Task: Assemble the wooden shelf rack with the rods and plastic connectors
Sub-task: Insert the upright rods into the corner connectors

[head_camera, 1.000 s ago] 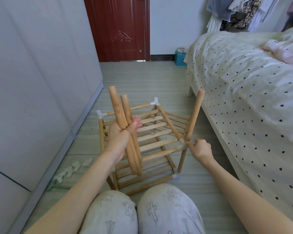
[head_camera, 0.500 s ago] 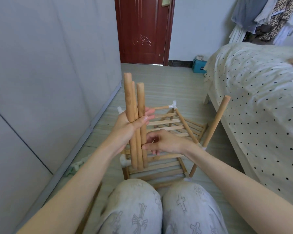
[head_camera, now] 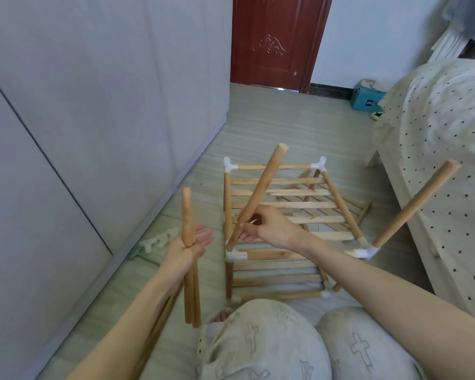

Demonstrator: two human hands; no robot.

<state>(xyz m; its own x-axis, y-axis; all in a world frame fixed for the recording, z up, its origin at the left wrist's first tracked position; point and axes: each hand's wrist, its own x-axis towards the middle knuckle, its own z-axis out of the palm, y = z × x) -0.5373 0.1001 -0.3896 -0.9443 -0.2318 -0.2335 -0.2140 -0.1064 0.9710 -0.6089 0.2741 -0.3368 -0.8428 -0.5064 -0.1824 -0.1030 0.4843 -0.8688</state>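
Hands are working over the rack [head_camera: 283, 212] on the floor, the right hand [head_camera: 269, 229] pinching a stiff, light-looking rod [head_camera: 261, 187] low near the left front connector [head_camera: 235, 255], the left hand [head_camera: 188, 246] gripping spare rods [head_camera: 188, 234] mid-length, fingers half spread.

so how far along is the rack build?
Done: slatted shelf frame joined by white connectors, one upright rod seated at the near right corner. In hand: right hand angles a rod toward the near left connector; left hand holds spare rods. Left: remaining uprights, loose connectors on the floor.
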